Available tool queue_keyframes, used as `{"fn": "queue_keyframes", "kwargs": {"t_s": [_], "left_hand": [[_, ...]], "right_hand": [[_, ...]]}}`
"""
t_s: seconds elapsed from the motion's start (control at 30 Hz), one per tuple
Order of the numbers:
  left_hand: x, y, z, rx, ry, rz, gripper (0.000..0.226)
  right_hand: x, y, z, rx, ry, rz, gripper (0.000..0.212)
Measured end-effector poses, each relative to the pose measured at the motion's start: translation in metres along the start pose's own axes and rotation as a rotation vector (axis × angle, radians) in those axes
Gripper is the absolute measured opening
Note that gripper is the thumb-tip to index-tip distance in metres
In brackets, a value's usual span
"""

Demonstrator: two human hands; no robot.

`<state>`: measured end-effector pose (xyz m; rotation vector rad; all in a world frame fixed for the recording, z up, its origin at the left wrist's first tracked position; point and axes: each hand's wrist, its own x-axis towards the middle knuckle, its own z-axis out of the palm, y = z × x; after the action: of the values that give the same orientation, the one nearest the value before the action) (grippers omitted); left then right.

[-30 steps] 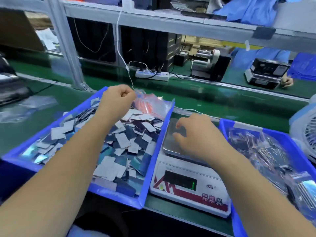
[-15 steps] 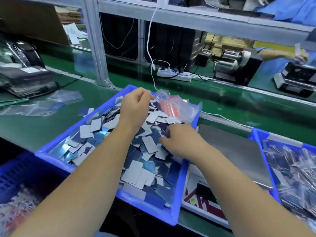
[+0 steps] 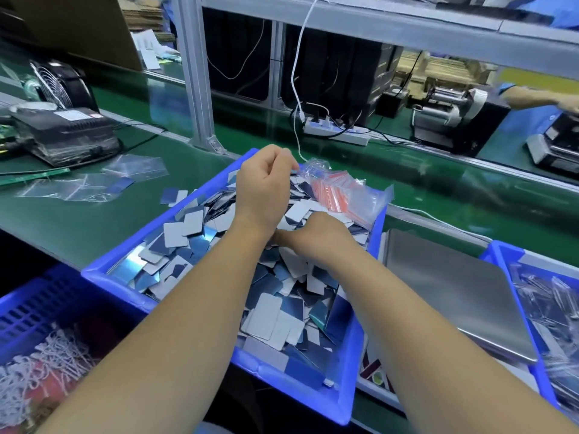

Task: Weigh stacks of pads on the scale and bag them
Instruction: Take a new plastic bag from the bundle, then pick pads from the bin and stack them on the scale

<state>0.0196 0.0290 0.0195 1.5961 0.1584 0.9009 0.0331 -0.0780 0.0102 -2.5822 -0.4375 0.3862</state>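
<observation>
Over blue bin [image 3: 125, 270] on green table [image 3: 78, 220]: left hand [image 3: 264, 186] fingers curled, grip closed on edge of clear bag [image 3: 341, 189] with red strips at bin's far corner. Right hand [image 3: 316, 236] down in loose pads [image 3: 275, 314], fingers curled into pile; fingertips hidden, can't tell if grip holds any. Scale [image 3: 451, 296] just right of bin, platform bare, display cut off by right forearm. Second bin [image 3: 501, 252] at right edge, contents blurred.
</observation>
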Motion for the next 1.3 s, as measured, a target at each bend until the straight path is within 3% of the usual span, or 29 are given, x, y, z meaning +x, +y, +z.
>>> {"fn": "queue_keyframes", "kwargs": {"t_s": [0.33,0.47,0.73,1.1,1.2,1.3], "left_hand": [[0.002,0.001,-0.001,-0.016,0.013,-0.005,0.025],[0.002,0.001,0.000,-0.010,0.016,-0.003,0.025],[0.002,0.001,0.000,-0.009,0.021,-0.008,0.027],[0.004,-0.007,-0.001,0.022,0.036,-0.039,0.024],[0.001,-0.009,0.001,0.039,-0.056,-0.090,0.021],[-0.005,-0.007,0.006,0.058,-0.396,-0.225,0.027]], "right_hand": [[0.002,-0.007,0.005,0.317,0.033,-0.059,0.043],[0.003,-0.010,0.007,0.335,0.072,-0.071,0.035],[0.005,-0.010,-0.001,0.405,0.010,-0.041,0.045],[-0.014,0.033,-0.039,0.787,0.050,0.000,0.037],[-0.022,0.047,-0.054,0.943,0.078,0.002,0.036],[-0.031,0.056,-0.054,0.950,0.071,0.008,0.036]]}}
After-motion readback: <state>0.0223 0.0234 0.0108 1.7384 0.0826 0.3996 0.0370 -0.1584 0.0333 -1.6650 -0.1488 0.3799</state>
